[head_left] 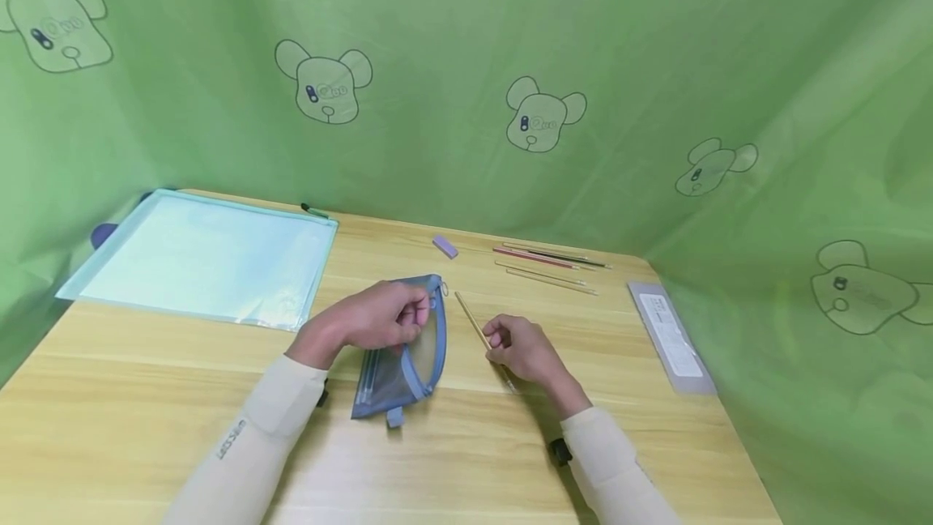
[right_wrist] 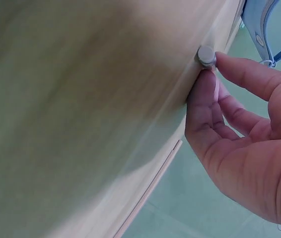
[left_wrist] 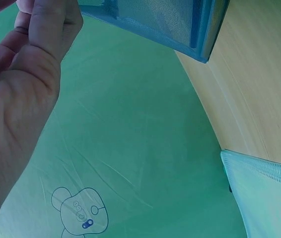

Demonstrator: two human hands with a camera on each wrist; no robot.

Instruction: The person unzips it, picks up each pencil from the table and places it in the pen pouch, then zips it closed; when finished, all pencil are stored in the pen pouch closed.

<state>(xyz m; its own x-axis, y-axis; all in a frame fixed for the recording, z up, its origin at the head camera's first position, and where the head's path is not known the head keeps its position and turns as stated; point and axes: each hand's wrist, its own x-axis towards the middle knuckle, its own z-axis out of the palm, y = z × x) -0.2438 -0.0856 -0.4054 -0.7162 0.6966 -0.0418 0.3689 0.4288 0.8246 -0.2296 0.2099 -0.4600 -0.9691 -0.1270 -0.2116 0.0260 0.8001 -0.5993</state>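
A blue mesh pencil case [head_left: 381,387] with its zipper gaping stands near the middle of the table in the head view. My left hand [head_left: 382,314] holds it by its upper edge with curled fingers; the exact grip is hidden. In the left wrist view, part of the mesh case [left_wrist: 155,25] shows beyond that hand. Just right of the case, my right hand [head_left: 528,351] pinches a wooden pencil [head_left: 472,318] between thumb and fingers. The right wrist view shows the pencil's blunt end [right_wrist: 206,56] at the fingertips.
Several pencils [head_left: 547,278] lie at the back right, with a lilac eraser [head_left: 445,246] left of them. A large clear zip folder [head_left: 204,258] covers the back left. Along the right edge lies a grey flat box [head_left: 670,336]. Green curtain [head_left: 437,104] surrounds the table.
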